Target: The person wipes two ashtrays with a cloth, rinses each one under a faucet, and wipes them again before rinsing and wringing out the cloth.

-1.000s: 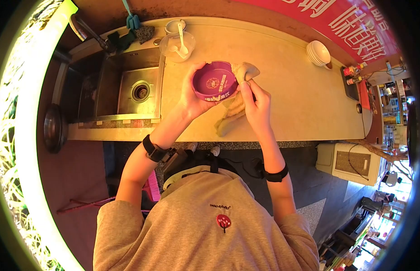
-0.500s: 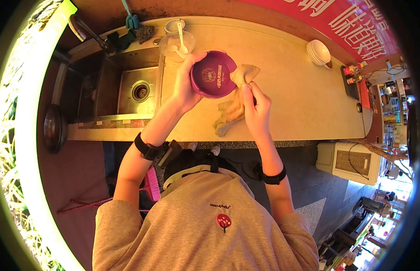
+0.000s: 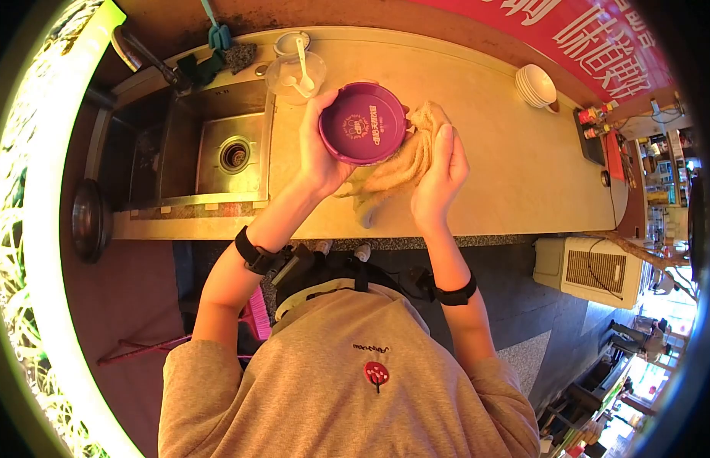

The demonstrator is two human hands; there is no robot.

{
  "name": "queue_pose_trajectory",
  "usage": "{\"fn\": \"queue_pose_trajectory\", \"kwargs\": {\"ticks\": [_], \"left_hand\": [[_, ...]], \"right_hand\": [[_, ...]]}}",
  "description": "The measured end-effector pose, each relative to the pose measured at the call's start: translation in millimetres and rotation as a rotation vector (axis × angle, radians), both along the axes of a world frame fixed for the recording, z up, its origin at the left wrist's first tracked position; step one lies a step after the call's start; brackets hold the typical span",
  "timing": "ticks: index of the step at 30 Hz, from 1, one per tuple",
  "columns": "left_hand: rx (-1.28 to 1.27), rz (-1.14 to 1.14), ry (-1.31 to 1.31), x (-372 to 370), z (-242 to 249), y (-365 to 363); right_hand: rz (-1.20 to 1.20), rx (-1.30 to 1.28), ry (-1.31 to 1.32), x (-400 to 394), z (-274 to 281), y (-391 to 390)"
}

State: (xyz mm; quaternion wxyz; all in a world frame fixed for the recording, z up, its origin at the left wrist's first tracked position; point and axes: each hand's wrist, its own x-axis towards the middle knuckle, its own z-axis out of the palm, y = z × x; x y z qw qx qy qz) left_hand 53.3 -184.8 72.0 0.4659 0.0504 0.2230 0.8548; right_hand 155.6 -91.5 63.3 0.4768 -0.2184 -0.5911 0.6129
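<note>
A purple round bowl [image 3: 363,126] with printed lettering faces the camera over the counter. My left hand [image 3: 322,153] grips it by its left side, thumb near the upper rim. A tan cloth [image 3: 407,164] is bunched in my right hand [image 3: 444,172], whose thumb presses on it. The cloth touches or sits just behind the bowl's right edge; its loose end hangs down towards the counter's near edge.
The metal sink [image 3: 234,122] is at the left with a tap [image 3: 153,61]. A clear bowl [image 3: 277,76] holds white spoons. Stacked white bowls [image 3: 535,85] stand at the back right. A beige counter [image 3: 477,175] lies beneath my hands.
The cloth has gone from a pinched corner at the bowl's rim to a wider bunch in my right hand. The bowl has stayed nearly in place in my left hand.
</note>
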Motion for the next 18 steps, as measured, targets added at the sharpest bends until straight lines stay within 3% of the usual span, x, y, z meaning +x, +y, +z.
{"fn": "queue_pose_trajectory", "kwargs": {"ticks": [6, 11, 15, 18], "left_hand": [[-0.003, -0.020, 0.133, -2, 5, -3], [0.051, -0.040, -0.046, 2, 3, 3], [0.089, -0.029, -0.057, -2, 3, 6], [0.013, 0.128, 0.008, -4, -3, 15]], "right_hand": [[0.100, 0.454, -0.374, 11, 12, 2], [-0.095, 0.220, -0.170, -1, -3, 2], [-0.042, 0.422, -0.207, 9, -1, -5], [0.123, 0.726, -0.317, 5, -1, -9]]}}
